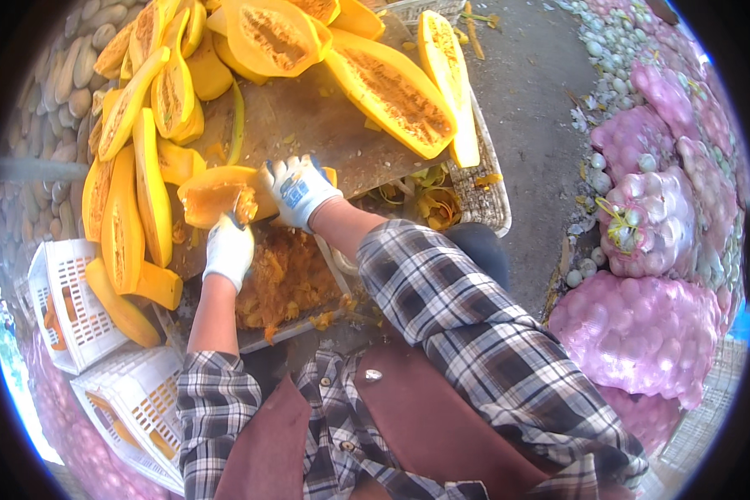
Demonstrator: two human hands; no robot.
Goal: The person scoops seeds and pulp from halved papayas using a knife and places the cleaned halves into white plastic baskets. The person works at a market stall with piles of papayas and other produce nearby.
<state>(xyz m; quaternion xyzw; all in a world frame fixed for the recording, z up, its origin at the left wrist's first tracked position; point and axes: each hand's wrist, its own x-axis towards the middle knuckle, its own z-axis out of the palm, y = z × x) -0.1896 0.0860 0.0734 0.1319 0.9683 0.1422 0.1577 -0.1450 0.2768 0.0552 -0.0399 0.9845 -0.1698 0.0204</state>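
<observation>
Both my hands wear white work gloves. My left hand (228,250), at the near side of the board, is closed around a small scraping tool, mostly hidden, with stringy orange pulp (246,205) on it. That pulp lies against the hollow of a halved, peeled squash (215,194). On top of the same squash, towards its right end, rests my right hand (295,190), gripping it. Below the squash, a container (287,275) holds a mass of orange pulp and seeds. More halved yellow squash (390,90) lie across the brown board (287,119), some piled (122,219) along its left side.
White plastic crates (78,325) with squash pieces stand at the left. A basket (497,187) with peelings sits under the board's right side. Pink mesh sacks of bulbs (637,331) line the right, beside loose bulbs (606,62). Whole squash (69,75) are heaped at the upper left.
</observation>
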